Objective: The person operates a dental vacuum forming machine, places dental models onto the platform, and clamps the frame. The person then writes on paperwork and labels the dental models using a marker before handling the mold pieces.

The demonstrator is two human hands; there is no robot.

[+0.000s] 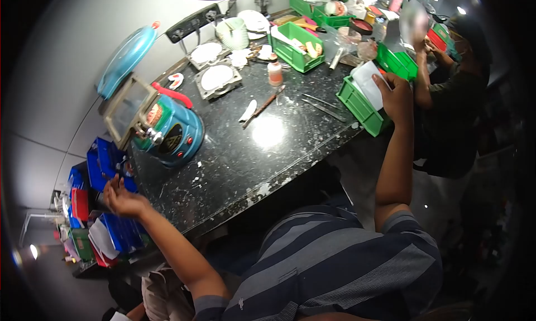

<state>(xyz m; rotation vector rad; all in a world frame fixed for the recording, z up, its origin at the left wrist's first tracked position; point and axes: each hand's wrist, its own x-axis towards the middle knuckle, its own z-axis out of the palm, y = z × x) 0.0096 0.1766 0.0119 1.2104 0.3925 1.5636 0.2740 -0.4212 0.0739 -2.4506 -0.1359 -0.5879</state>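
My right hand pinches a white sheet of paper over a green bin at the table's right edge. Low at the left, my left hand hangs in the air with its fingers loosely apart and nothing seen in them. It is near the table's left edge, beside blue bins. Above it on the table stands a round blue machine with red buttons, a clear framed flap and a raised blue lid.
On the black table lie tweezers, a brown-handled knife, a small bottle and plaster-filled metal flasks. A green bin stands behind. Another person works at the right.
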